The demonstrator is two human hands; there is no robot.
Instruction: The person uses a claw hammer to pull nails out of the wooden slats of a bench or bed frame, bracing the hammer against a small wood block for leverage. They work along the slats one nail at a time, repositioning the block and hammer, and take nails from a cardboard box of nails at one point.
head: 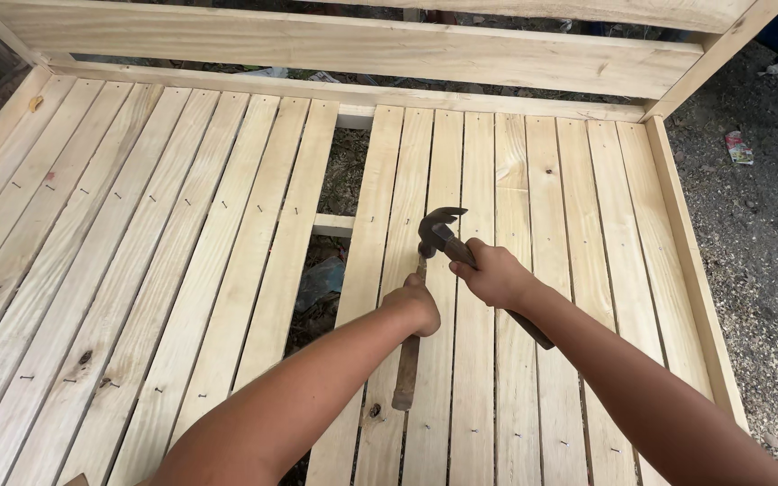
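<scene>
With most slats (182,261) already nailed across the bed frame (677,261) and 1 gap (330,225) left open, the right hand (495,274) gripped a claw hammer (440,229) over a chisel (410,355) clasped in the left hand (414,306).

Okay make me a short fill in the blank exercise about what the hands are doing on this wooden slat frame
1. The right hand grips a claw ____ by its handle.
2. The left hand holds a chisel-like tool upright against a wooden ____.
3. One slat is missing, leaving a ____ that shows the ground below.

Missing words: hammer; slat; gap.
</scene>
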